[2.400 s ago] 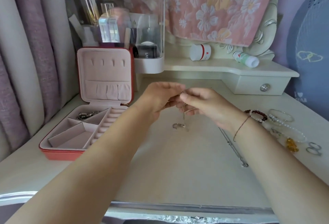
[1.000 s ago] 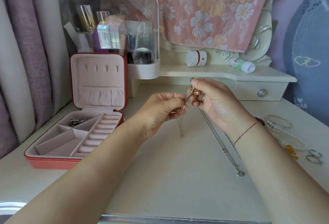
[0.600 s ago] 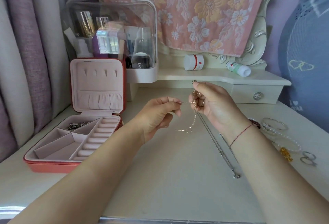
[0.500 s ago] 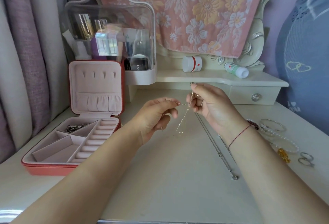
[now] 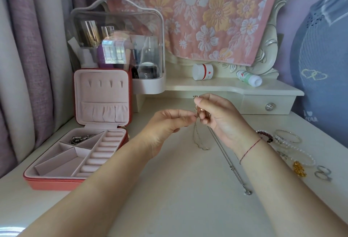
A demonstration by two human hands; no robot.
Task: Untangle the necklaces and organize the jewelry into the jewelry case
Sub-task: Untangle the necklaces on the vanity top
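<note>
Head view: I am logging left hand [image 5: 165,123] and right hand [image 5: 220,118], fingertips together, pinching thin gold chain necklace [image 5: 196,138] aloft, likely so its loops are hanging free for untangling; coral-red pink-lined jewelry case [image 5: 56,180] sitting open, left.

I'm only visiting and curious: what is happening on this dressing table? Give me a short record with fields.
Hands: left hand and right hand both pinch thin tangled chains above the cream table
Hanging: a loop of these chains dangles toward the tabletop
Trailing: long silver pendant chain runs from the right hand onto the table
Case: coral jewelry case with pink lining, open, lid upright, left side
Inside: small silver metal pieces, back compartment
Outside: dark red bead bracelet, silver bangle, pearl bracelet, two silver rings, right side
</note>
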